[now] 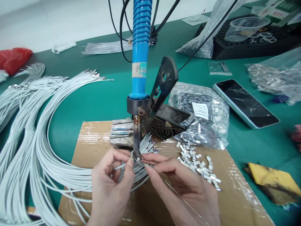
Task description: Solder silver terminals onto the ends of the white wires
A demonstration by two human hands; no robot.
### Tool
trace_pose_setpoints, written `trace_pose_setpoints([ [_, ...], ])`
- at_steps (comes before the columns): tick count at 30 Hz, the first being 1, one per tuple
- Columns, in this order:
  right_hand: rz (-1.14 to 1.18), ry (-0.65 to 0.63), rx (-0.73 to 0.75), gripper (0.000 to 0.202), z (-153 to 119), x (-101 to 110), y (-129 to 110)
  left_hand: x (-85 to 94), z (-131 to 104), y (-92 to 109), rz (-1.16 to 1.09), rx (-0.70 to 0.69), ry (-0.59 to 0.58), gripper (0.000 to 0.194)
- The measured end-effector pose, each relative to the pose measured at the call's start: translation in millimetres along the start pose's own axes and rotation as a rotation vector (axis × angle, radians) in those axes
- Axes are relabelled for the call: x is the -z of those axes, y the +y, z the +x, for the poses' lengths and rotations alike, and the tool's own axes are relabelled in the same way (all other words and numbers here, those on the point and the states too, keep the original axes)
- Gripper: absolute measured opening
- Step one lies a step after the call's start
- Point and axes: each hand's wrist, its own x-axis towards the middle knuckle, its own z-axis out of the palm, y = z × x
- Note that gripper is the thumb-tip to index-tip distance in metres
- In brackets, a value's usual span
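A soldering iron (141, 47) with a blue ribbed handle hangs upright, its dark tip (136, 141) pointing down between my fingertips. Pinched in my left hand (113, 182) is the end of a white cable (118, 167), held right at the tip. My right hand (185, 188) is closed on a thin solder wire (188, 205) that trails down across the palm and meets the same spot. The exact joint under the tip is too small to make out. Behind my fingers lie more white cable ends (148, 145) on the cardboard (94, 135).
Thick bundles of white cables (39, 141) curve along the left. Small metal tabs (197, 163) are scattered right of my hands. A bag of parts (202, 110), a phone (246, 102) and a scorched yellow sponge (272, 182) lie farther right. A black bracket (164, 81) adjoins the iron.
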Motion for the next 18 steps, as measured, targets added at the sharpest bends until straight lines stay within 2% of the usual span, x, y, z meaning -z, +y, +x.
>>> trace_pose_setpoints([
  [9, 0.028, 0.062, -0.018, 0.017, -0.8, -4.4, -4.5, 0.5, 0.6, -0.8, -0.011, -0.013, -0.009, 0.014],
  [18, -0.003, 0.067, -0.019, 0.018, 1.0, -5.3, -8.5, 0.8, 1.0, -0.4, 0.004, -0.032, -0.002, 0.015],
])
